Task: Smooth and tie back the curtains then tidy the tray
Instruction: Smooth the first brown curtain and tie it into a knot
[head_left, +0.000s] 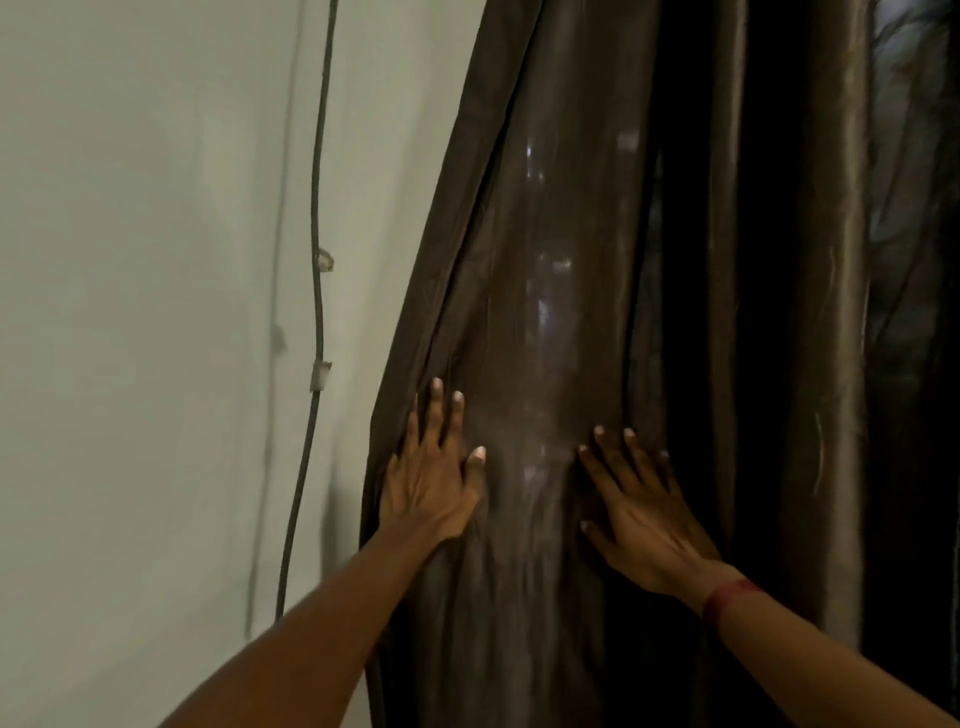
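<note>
The person is standing close against the brown satin curtain (545, 260), both forearms reaching up to it. The left hand (434, 488) is lying flat on the cloth, fingers straight and spread, gripping nothing, pressing just inside the curtain's outer hem. A little to the right of it, the right hand (644, 519) is doing the same: palm down, fingers fanned and released, resting on the fabric at the edge of a deep dark fold. A red band (727, 597) is circling the wrist below that hand.

Between the two hands a glossy strip of curtain is catching the light, and below them the cloth is bunching into fine wrinkles. Above the hands the curtain is hanging in long vertical folds that run up out of view.

Left of the left hand, a dark cable (317, 312) is trailing down the pale wall (130, 312), pinned by a small white clip (320, 375) about level with that hand's fingertips. Far to the right of the right hand, beyond the last fold, a paler strip is showing, too blurred to tell what it is.
</note>
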